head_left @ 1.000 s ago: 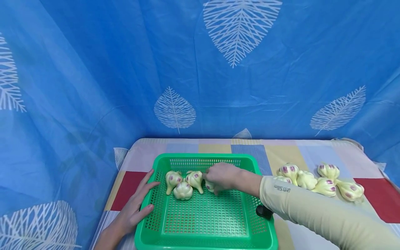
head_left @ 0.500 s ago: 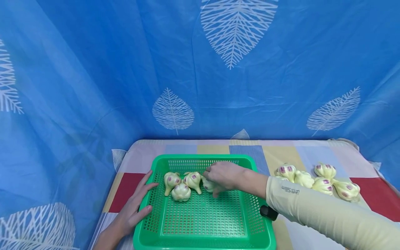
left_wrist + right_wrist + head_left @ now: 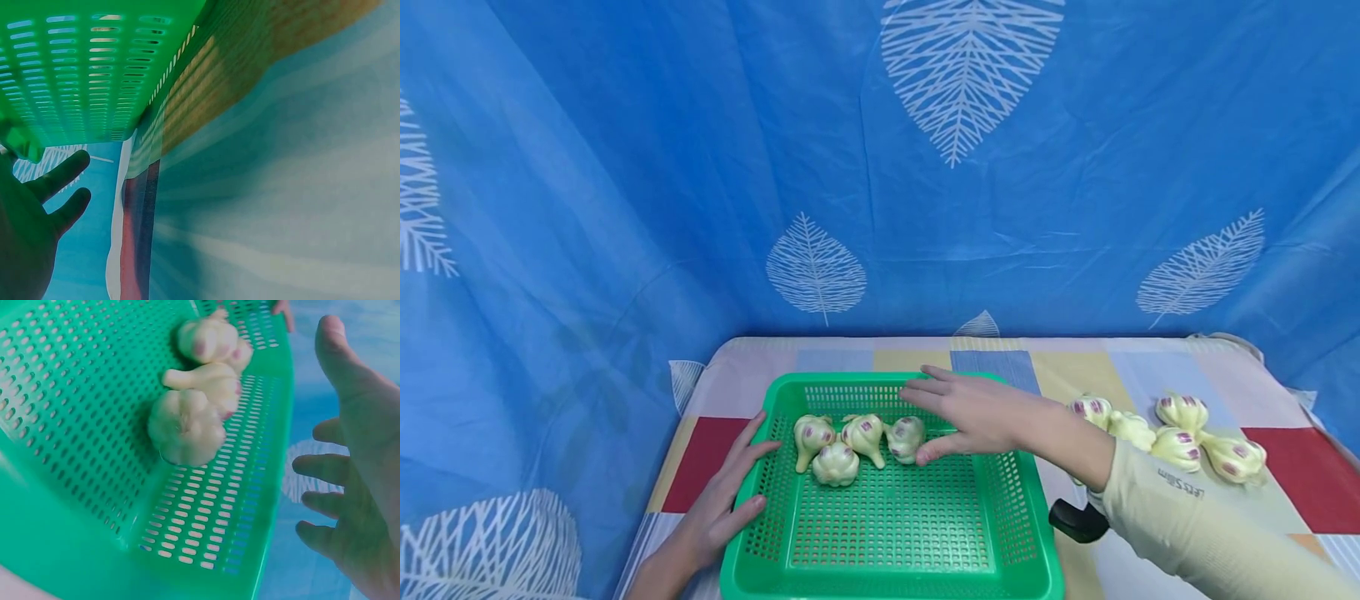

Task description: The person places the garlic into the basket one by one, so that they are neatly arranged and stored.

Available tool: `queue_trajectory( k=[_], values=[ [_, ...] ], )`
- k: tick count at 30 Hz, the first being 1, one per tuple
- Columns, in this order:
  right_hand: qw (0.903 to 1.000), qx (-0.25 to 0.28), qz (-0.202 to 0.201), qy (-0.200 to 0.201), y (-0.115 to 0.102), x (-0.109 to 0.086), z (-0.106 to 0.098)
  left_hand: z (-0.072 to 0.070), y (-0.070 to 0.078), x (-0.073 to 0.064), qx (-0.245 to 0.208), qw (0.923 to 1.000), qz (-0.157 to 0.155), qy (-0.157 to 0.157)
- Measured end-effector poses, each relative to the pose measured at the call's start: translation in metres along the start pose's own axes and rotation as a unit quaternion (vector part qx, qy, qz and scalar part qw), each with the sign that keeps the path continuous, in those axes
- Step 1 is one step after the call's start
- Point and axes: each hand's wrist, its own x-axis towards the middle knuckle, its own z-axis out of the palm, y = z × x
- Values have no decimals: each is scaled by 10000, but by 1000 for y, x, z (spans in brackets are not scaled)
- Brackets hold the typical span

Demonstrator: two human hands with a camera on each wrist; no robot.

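Several garlic bulbs lie in the back half of a green plastic basket (image 3: 891, 579). The rightmost bulb (image 3: 906, 439) sits just left of my right hand (image 3: 977, 414), which is spread over the basket's right side and holds nothing. In the right wrist view that bulb (image 3: 186, 428) lies apart from the thumb and straight fingers. My left hand (image 3: 722, 500) rests along the basket's left rim, fingers extended. The left wrist view shows the dark hand (image 3: 31, 219) by the basket's outer wall (image 3: 81, 75).
More garlic bulbs (image 3: 1176, 447) lie in a group on the patchwork cloth (image 3: 1195, 367) to the right of the basket. A blue curtain with white leaf prints (image 3: 820, 167) hangs behind the table. A black strap piece (image 3: 1078, 521) sits at the right wrist.
My right hand has let go of the rightmost garlic bulb, opened its fingers and moved up and right. The bulb stays in the basket. My left hand keeps its place on the rim.
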Motion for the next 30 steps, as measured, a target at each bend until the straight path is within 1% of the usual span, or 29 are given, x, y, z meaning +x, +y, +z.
queue_trajectory(
  k=[3, 8, 12, 17, 22, 25, 30],
  values=[
    [9999, 43, 78, 138, 2, -14, 2, 0, 1, 0, 8, 10000, 24, 8],
    [9978, 9, 45, 665, 3, -39, 14, 0, 2, 0, 25, 10000, 30, 1],
    [9936, 249, 240, 1074, 5, -59, 25, -1, 2, 0, 36, 10000, 57, 1],
    [9837, 717, 644, 1521, 10, -81, 36, -1, 2, 0, 27, 10000, 52, 12],
    [9733, 903, 970, 1873, 13, -103, 49, -1, 2, 0, -21, 10000, 32, -6],
    [9680, 993, 1080, 2036, 16, -116, 58, 0, 2, 0, 9, 10000, 23, 5],
    [9534, 1284, 1373, 2359, 20, -139, 76, 0, 2, 0, -4, 10000, 3, 0]
  ],
)
